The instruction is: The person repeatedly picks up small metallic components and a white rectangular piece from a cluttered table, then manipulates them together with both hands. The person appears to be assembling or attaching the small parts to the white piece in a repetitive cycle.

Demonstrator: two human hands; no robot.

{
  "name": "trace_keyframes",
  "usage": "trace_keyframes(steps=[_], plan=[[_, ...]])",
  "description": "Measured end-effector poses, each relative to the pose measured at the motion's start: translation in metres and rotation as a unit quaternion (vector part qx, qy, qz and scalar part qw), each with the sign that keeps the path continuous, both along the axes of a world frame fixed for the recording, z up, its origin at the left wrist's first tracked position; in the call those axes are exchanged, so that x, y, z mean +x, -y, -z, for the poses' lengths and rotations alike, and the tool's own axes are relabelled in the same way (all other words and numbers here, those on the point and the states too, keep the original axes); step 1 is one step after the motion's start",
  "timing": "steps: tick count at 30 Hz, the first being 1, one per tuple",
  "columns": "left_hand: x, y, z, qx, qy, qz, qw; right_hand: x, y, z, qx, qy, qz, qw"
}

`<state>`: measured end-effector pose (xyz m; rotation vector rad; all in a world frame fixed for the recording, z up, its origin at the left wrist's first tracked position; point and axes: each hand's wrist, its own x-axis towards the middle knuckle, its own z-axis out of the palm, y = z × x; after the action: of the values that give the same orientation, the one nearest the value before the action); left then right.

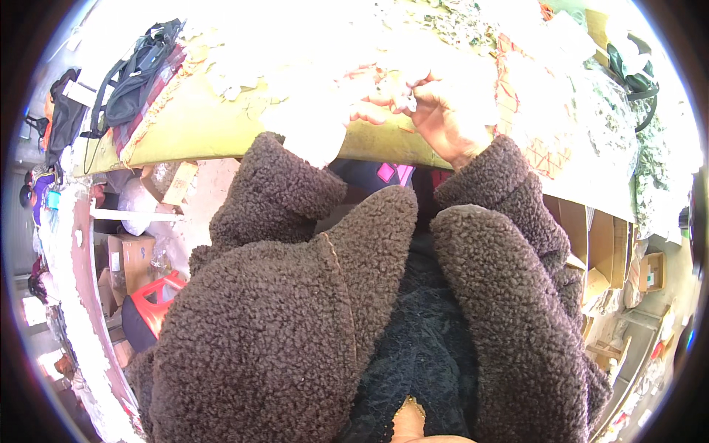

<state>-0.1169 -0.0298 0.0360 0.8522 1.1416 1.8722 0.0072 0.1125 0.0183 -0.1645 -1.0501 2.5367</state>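
Observation:
Both my hands are raised close together over the near edge of a table with a yellow-green cover. My left hand is washed out by glare. Its fingers are curled toward the right hand, and what they hold, if anything, is lost in the brightness. My right hand is closed, with thumb and fingers pinched together. A small whitish-grey piece shows at its fingertips, too small to name. Brown fleecy sleeves cover both wrists.
A black strapped bag lies at the table's left end. Orange-red lattice-patterned cloth and green-and-white patterned fabric lie to the right. Below are cardboard boxes, a red-and-black object and wooden compartments.

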Motion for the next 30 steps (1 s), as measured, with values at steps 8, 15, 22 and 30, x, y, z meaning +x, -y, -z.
trace_keyframes(steps=[8, 15, 22, 30], plan=[[-0.007, -0.003, 0.012, -0.008, 0.040, -0.012, 0.999, 0.002, 0.016, -0.012, -0.009, 0.042, 0.027, 0.999], [-0.002, 0.003, 0.009, -0.126, -0.126, -0.070, 0.982, -0.001, 0.030, -0.024, 0.209, 0.155, 0.045, 0.965], [0.000, -0.001, 0.005, -0.056, -0.087, -0.101, 0.990, -0.002, 0.033, -0.027, 0.500, 0.225, 0.149, 0.823], [0.003, -0.004, 0.010, -0.019, 0.045, -0.053, 0.997, -0.002, 0.031, -0.028, 0.613, 0.258, 0.164, 0.728]])
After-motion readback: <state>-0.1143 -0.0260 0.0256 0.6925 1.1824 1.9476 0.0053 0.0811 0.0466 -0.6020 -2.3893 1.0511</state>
